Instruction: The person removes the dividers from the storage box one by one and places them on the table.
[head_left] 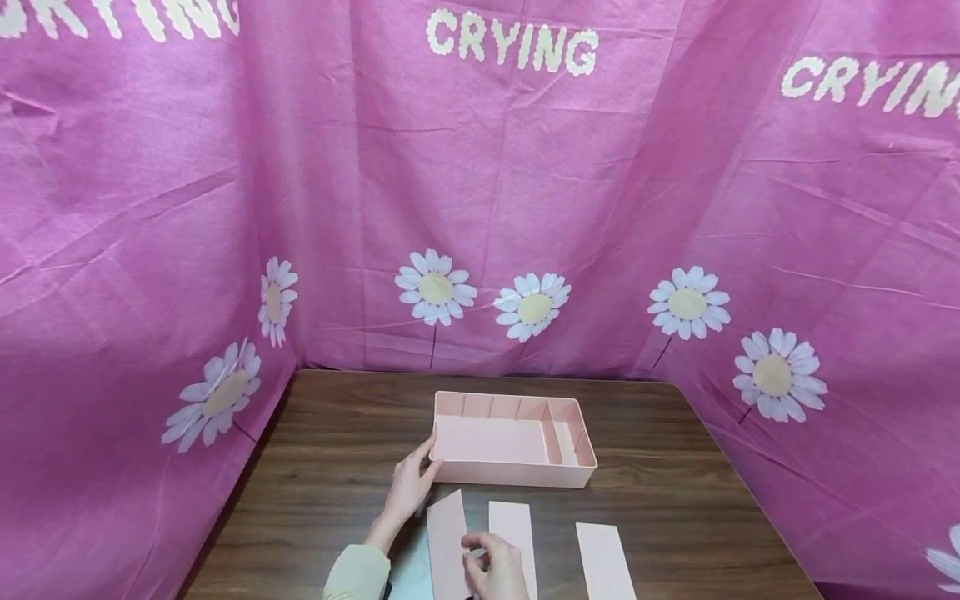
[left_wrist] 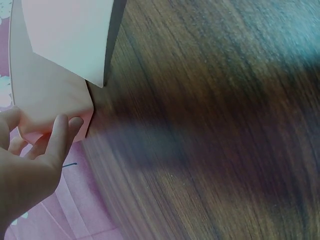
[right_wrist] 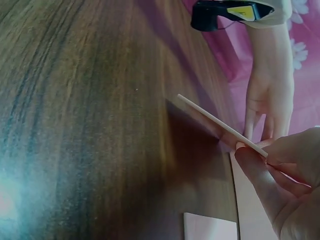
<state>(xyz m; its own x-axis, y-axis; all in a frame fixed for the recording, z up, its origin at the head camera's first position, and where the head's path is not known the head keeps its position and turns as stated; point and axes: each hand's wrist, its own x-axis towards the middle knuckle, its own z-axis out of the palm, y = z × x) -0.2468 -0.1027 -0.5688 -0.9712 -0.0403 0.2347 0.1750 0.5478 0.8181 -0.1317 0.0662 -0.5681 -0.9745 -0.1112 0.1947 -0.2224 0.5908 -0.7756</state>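
A pink rectangular organizer box (head_left: 510,473) sits on the table, with one crosswise divider (head_left: 552,433) standing near its right end. My left hand (head_left: 408,487) grips the box's left end, thumb at the near corner; the left wrist view shows the fingers (left_wrist: 60,135) bent against that end. Nearer to me, my right hand (head_left: 495,565) pinches a thin pink divider panel (head_left: 447,542) by its edge. The panel is tilted and raised off the table, seen nearly edge-on in the right wrist view (right_wrist: 215,119). The panel's lower end is cut off in the head view.
Two more flat pink panels lie on the wooden table (head_left: 337,425), one beside my right hand (head_left: 512,521) and one farther right (head_left: 606,558). Pink curtains (head_left: 480,183) with daisies surround the table's back and sides.
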